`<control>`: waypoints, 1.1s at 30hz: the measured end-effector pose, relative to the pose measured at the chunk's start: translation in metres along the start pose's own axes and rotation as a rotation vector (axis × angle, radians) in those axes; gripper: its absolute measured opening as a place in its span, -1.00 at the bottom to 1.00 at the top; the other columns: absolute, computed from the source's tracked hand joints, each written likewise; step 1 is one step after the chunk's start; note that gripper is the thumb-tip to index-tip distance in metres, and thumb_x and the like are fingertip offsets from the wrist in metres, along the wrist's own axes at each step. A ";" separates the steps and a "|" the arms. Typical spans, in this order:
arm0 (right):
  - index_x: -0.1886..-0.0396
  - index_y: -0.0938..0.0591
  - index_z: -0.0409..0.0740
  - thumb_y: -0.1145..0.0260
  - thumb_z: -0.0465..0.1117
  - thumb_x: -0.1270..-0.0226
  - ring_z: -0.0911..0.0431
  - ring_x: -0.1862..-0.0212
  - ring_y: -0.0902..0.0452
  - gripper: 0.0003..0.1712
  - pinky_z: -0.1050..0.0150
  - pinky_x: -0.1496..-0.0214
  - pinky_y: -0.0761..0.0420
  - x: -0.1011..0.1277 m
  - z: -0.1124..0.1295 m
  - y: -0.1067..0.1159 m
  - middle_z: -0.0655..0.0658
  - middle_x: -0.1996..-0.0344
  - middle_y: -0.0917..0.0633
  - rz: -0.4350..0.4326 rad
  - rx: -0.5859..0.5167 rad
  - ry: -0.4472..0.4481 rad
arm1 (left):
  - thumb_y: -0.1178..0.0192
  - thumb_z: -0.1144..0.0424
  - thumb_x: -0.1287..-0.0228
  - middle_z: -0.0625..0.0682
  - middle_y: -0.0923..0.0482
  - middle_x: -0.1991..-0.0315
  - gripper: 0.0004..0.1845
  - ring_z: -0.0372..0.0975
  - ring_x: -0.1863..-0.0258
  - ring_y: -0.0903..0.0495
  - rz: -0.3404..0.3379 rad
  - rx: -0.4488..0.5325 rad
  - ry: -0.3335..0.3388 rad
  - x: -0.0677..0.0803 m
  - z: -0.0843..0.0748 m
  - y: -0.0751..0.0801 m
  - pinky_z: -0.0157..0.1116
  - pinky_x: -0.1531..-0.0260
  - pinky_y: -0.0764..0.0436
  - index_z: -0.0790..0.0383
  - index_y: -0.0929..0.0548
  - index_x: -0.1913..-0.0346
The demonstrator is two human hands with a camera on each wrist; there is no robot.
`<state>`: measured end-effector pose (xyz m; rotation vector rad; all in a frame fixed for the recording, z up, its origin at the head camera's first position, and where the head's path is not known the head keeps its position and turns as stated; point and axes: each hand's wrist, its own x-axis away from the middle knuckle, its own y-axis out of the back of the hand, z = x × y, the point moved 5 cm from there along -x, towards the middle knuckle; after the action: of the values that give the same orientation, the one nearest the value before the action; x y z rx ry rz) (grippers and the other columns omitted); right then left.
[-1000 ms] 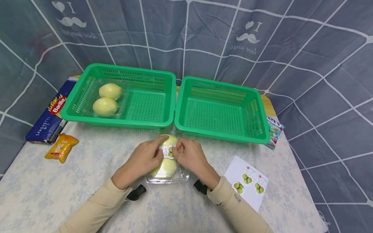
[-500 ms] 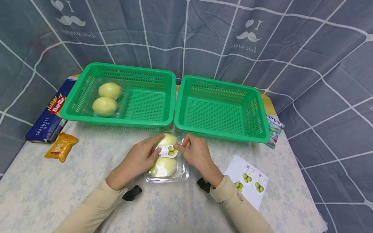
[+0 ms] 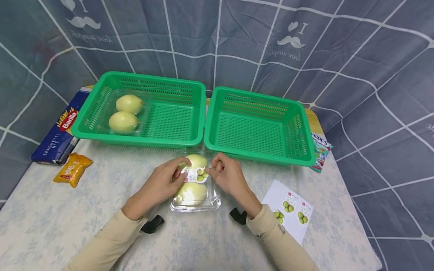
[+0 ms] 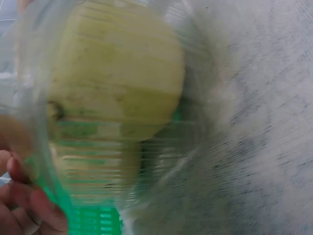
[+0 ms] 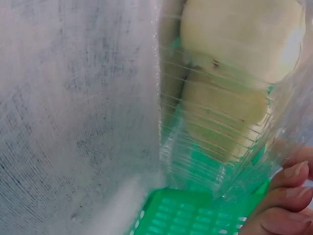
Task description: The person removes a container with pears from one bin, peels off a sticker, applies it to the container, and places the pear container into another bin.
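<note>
A person's two forearms, both in long beige sleeves of a soft, plain fabric that end at the wrists. The left hand [image 3: 159, 186] and right hand [image 3: 228, 177] are bare, with no rings or gloves; short, unpainted fingernails show in the right wrist view. A small black device is strapped under each wrist, just below the cuff. A small dark mark sits on the right sleeve near the cuff.

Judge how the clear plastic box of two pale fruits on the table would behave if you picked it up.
The clear box looks thin, so it would probably flex when squeezed. The two fruits fill it, so it likely feels heavy for its size. Its flat base suggests it would slide rather than roll.
</note>
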<state>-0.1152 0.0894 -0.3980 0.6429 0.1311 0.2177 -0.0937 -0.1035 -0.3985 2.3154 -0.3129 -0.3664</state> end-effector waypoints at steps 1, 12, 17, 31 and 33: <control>0.41 -0.56 -0.12 -0.50 -0.23 -0.22 0.24 0.62 -0.23 -0.77 0.41 0.48 -0.30 0.000 0.000 -0.001 0.06 0.69 -0.39 0.008 -0.012 -0.001 | -0.26 0.37 -0.30 -0.11 -0.36 0.52 -0.74 -0.35 0.54 -0.30 0.008 -0.002 0.000 0.001 0.000 0.000 -0.41 0.48 -0.35 0.10 -0.60 -0.02; 0.30 -0.79 -0.10 -0.51 -0.20 -0.21 0.29 0.68 -0.19 -0.91 0.43 0.57 -0.27 0.004 0.003 -0.004 0.04 0.73 -0.44 0.084 -0.013 -0.008 | -0.30 0.33 -0.28 -0.12 -0.39 0.46 -0.77 -0.38 0.52 -0.31 0.026 -0.019 -0.007 0.004 0.002 0.001 -0.43 0.50 -0.36 0.08 -0.68 0.02; 0.27 -0.78 -0.11 -0.50 -0.19 -0.22 0.30 0.68 -0.18 -0.88 0.42 0.56 -0.27 0.006 0.002 -0.004 0.06 0.72 -0.42 0.101 -0.025 -0.018 | -0.36 0.26 -0.26 -0.14 -0.40 0.45 -0.75 -0.38 0.52 -0.32 0.023 -0.037 -0.009 0.006 0.002 0.004 -0.44 0.50 -0.37 0.05 -0.69 0.00; 0.22 -0.77 -0.11 -0.52 -0.18 -0.21 0.26 0.63 -0.22 -0.83 0.42 0.54 -0.28 0.009 -0.001 -0.003 0.07 0.68 -0.42 0.116 -0.044 -0.054 | -0.43 0.29 -0.19 -0.10 -0.41 0.44 -0.74 -0.34 0.47 -0.41 -0.037 0.042 -0.016 0.010 0.006 0.004 -0.45 0.46 -0.47 0.06 -0.70 0.06; 0.22 -0.77 -0.11 -0.52 -0.18 -0.21 0.25 0.62 -0.22 -0.83 0.43 0.54 -0.28 0.009 -0.001 -0.003 0.07 0.68 -0.42 0.115 -0.044 -0.056 | -0.42 0.29 -0.20 -0.10 -0.41 0.44 -0.76 -0.34 0.47 -0.40 -0.036 0.049 -0.013 0.010 0.007 0.004 -0.45 0.46 -0.46 0.06 -0.70 0.07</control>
<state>-0.1062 0.0905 -0.4013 0.6124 0.0357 0.3123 -0.0869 -0.1139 -0.4022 2.3704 -0.2905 -0.3958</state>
